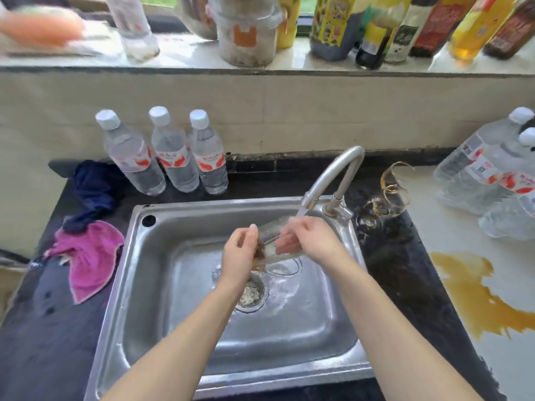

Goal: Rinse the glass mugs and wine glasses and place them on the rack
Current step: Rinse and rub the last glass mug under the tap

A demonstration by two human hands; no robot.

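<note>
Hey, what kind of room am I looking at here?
Most likely a home kitchen: a stainless steel sink with a faucet, and sauce and oil bottles lined along the window ledge.

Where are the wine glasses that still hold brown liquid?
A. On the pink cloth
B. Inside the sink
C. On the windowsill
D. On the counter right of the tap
D: the wine glasses stand on the dark counter just right of the tap, outside the sink.

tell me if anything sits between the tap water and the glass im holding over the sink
Nothing visible does. The glass lies tilted directly under the tap spout, held by the left hand and the right hand, whose fingers reach inside it. The rack is out of view.
</note>
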